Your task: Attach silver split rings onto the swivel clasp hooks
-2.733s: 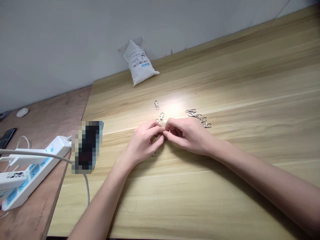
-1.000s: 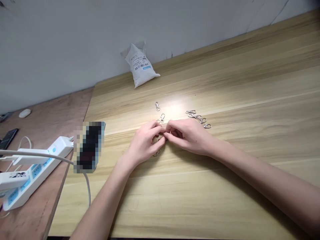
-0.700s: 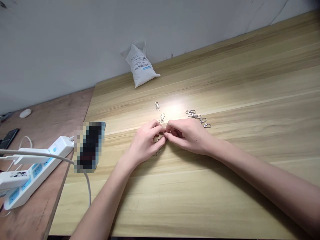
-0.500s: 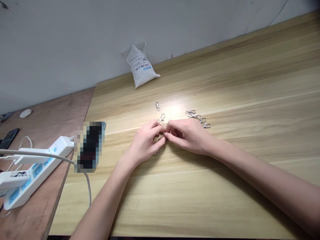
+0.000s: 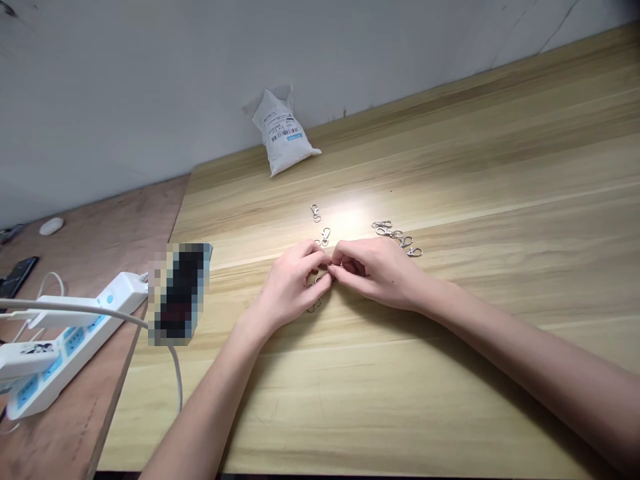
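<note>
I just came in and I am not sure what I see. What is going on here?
A person has their left hand and right hand together over a wooden table, fingertips meeting on something small that the fingers mostly hide. Metal clasps lie near the hands: a group beyond the right hand, two beyond the left, and one just below the left hand's fingers. A white bag stands by the wall.

Left hand (image 5: 290, 285) against right hand (image 5: 379, 272)
</note>
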`<action>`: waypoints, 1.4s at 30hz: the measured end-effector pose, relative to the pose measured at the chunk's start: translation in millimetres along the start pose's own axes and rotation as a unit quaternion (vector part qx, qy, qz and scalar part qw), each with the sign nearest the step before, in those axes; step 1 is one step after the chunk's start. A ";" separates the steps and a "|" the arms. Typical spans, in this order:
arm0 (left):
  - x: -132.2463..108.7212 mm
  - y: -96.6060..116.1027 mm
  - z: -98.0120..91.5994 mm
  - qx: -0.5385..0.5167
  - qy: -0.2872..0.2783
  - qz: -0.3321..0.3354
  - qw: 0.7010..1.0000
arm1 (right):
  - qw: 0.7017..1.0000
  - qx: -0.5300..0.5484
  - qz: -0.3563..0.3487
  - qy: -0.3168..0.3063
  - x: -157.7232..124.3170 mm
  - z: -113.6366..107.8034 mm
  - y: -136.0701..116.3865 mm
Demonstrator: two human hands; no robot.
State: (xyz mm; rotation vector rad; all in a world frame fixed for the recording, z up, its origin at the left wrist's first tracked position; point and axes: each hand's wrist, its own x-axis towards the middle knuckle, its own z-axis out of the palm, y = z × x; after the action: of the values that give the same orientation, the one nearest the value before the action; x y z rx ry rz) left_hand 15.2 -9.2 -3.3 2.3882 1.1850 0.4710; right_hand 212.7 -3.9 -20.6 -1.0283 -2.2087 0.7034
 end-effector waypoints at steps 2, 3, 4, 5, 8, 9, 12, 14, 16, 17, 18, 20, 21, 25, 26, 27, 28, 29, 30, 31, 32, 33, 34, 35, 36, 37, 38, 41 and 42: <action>0.1 -0.6 0.0 -0.002 -0.002 0.001 1.000 | 1.000 -0.001 -0.002 0.002 -0.1 0.2 0.2; 0.2 -1.0 -0.1 -0.002 -0.003 0.002 1.000 | 1.000 -0.001 -0.002 0.002 -0.2 0.3 0.4; 0.3 -1.4 -0.3 -0.002 -0.003 0.002 1.000 | 1.000 -0.002 -0.003 0.002 -0.3 0.5 0.6; 0.5 -1.8 -0.4 -0.002 -0.004 0.003 1.000 | 1.000 -0.002 -0.003 0.002 -0.4 0.7 0.9; 1.0 -2.1 -0.7 -0.004 0.000 0.008 1.000 | 1.000 -0.002 0.000 0.000 -0.7 1.2 1.5; 1.1 -2.1 -0.7 -0.004 0.001 0.010 1.000 | 1.000 -0.001 0.002 -0.001 -0.7 1.3 1.6; 0.8 -2.0 -0.7 0.000 0.004 0.016 1.000 | 1.000 -0.001 0.001 -0.001 -0.5 1.4 1.6; 0.5 -2.5 -0.5 0.003 0.006 0.021 1.000 | 1.000 0.000 -0.002 0.000 -0.5 1.2 1.6; 0.3 -3.2 -0.3 0.005 0.008 0.025 1.000 | 1.000 0.003 -0.002 0.001 -0.7 1.1 1.9; 0.3 -3.5 -0.1 0.005 0.010 0.026 1.000 | 1.000 0.005 -0.001 0.001 -0.8 1.0 2.1; 0.4 -3.8 -0.1 0.006 0.011 0.028 1.000 | 1.000 0.006 -0.002 0.001 -0.9 1.0 2.3; 0.7 -4.1 0.0 0.006 0.009 0.026 1.000 | 1.000 0.007 -0.003 0.000 -1.1 0.9 2.6; 0.8 -4.2 -0.1 0.007 0.007 0.025 1.000 | 1.000 0.008 -0.004 -0.001 -1.1 0.9 2.6; 0.9 -4.0 -0.6 0.007 0.009 0.023 1.000 | 1.000 0.012 -0.003 -0.006 -0.9 1.2 2.8; 0.8 -4.2 -0.6 0.007 0.010 0.025 1.000 | 1.000 0.013 -0.003 -0.005 -0.8 1.3 2.9; 0.7 -4.4 -0.5 0.008 0.010 0.026 1.000 | 1.000 0.015 -0.002 -0.005 -0.7 1.5 3.1; 0.5 -4.7 -0.4 0.010 0.010 0.027 1.000 | 1.000 0.017 -0.002 -0.004 -0.6 1.6 3.3; 0.4 -5.1 -0.3 0.011 0.010 0.028 0.999 | 1.000 0.020 -0.002 -0.004 -0.5 1.7 3.4; 0.3 -5.5 -0.1 0.012 0.011 0.029 0.999 | 1.000 0.022 -0.001 -0.004 -0.4 1.6 3.4; 0.3 -5.8 0.1 0.013 0.011 0.030 0.999 | 1.000 0.024 -0.001 -0.004 -0.2 1.5 3.3; 0.3 -6.0 0.3 0.013 0.011 0.031 0.999 | 1.000 0.026 0.001 -0.004 -0.1 1.3 3.1; 0.4 -6.2 0.4 0.012 0.011 0.033 0.999 | 1.000 0.027 0.003 -0.004 0.1 1.0 2.7; 0.5 -6.3 0.5 0.012 0.012 0.035 0.999 | 1.000 0.028 0.004 -0.003 0.3 0.7 2.2; 0.7 -6.4 0.5 0.013 0.014 0.038 0.999 | 1.000 0.029 0.006 -0.002 0.5 0.4 1.7; 0.9 -6.5 0.4 0.014 0.016 0.041 0.999 | 1.000 0.031 0.007 0.000 0.7 0.1 1.3; 1.1 -6.6 0.4 0.015 0.020 0.043 0.999 | 0.999 0.032 0.008 0.000 0.9 -0.1 1.1; 1.3 -6.7 0.3 0.016 0.022 0.045 0.999 | 0.999 0.033 0.010 0.001 1.0 -0.3 0.9; 1.9 -7.0 0.0 0.014 0.022 0.047 0.999 | 0.999 0.039 0.012 0.000 1.2 -0.8 1.4; 2.1 -7.0 0.0 0.013 0.020 0.047 0.999 | 0.999 0.041 0.011 0.000 1.1 -1.0 1.7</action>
State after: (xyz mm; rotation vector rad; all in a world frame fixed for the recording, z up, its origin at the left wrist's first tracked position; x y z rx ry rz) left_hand 11.7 -3.7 -6.7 2.4768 1.1058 0.5381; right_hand 213.6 -1.8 -20.7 -1.0125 -2.1532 0.7977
